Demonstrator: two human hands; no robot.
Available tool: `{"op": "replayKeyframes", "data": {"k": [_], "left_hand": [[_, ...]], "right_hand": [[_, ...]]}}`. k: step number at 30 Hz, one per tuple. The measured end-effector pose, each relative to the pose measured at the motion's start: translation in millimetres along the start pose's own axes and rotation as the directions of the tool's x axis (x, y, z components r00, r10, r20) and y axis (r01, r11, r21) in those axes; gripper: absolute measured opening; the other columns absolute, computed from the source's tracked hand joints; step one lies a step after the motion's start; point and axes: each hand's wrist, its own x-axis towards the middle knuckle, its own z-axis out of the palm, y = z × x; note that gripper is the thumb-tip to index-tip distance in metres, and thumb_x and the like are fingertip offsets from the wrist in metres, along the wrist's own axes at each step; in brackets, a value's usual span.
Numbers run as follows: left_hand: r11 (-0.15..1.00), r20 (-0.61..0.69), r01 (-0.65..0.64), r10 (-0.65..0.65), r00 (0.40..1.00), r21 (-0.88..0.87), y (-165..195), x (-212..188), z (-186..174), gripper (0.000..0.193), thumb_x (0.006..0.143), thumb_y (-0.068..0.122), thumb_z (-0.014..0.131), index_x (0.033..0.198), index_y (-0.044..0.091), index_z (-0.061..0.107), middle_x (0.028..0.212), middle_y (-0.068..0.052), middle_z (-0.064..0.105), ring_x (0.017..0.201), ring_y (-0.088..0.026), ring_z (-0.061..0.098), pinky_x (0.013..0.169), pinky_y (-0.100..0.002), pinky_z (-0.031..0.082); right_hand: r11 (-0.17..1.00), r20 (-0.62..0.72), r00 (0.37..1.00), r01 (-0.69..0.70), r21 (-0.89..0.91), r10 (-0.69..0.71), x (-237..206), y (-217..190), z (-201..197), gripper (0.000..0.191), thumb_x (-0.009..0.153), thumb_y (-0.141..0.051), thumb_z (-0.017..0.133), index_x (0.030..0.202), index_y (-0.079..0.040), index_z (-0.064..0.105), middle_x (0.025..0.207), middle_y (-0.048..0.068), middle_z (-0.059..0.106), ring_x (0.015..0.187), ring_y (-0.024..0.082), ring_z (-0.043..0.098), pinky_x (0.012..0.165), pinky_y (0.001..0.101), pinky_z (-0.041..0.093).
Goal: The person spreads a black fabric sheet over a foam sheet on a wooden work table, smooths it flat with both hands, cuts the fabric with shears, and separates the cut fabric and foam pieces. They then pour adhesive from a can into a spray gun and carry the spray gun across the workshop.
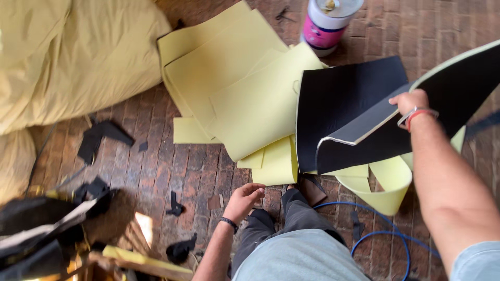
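**Black-faced foam sheet held up in my right hand above a brick floor**

Black on one face and pale yellow at the edge, the foam sheet (359, 112) is hanging in front of me, and my right hand (411, 102) is gripping its upper rim, fingers closed over the edge, a red band showing at the wrist. The sheet is folding over itself, so its long axis is running from up beyond my right hand down and across toward my left, with the curled lower corner ending just above my knees. My right hand is the one touching it; my left hand (244, 200) is resting low near my left knee, fingers loosely curled, holding nothing and well apart from the sheet.

Beyond the sheet, farther from both hands, plain yellow foam pieces (234, 88) are lying overlapped on the brick floor (156, 156). A spray can (328, 23) is standing past them, ahead of my right hand. A blue hose (383, 237) is looping under my right forearm. Black offcuts (101, 136) are lying scattered out to my left, below a big yellow cushion (73, 57).
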Motion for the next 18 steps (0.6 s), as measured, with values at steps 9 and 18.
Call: {"op": "replayKeyframes", "data": {"k": [9, 18], "left_hand": [[0.997, -0.147, 0.078, -0.073, 0.986, 0.028, -6, -1, -5, 0.029, 0.095, 0.021, 0.067, 0.119, 0.004, 0.073, 0.100, -0.003, 0.078, 0.087, -0.009, 0.071, 0.079, -0.027, 0.058], [0.856, -0.496, -0.332, 0.504, 0.707, 0.397, 154, -59, 10, 0.024, 0.092, 0.016, 0.074, 0.113, 0.004, 0.075, 0.092, -0.006, 0.077, 0.077, -0.012, 0.073, 0.069, -0.025, 0.060]], "right_hand": [[0.968, 0.512, 0.858, -0.144, 0.203, 0.020, -18, 48, 150, 0.032, 0.096, -0.008, 0.063, 0.128, -0.007, 0.061, 0.109, 0.011, 0.075, 0.096, 0.021, 0.074, 0.081, 0.0363, 0.058], [0.988, 0.675, 0.725, -0.148, -0.046, 0.140, -75, 55, 234, 0.028, 0.101, -0.016, 0.057, 0.127, -0.009, 0.064, 0.107, 0.009, 0.076, 0.089, 0.017, 0.072, 0.079, 0.0331, 0.057]]}}
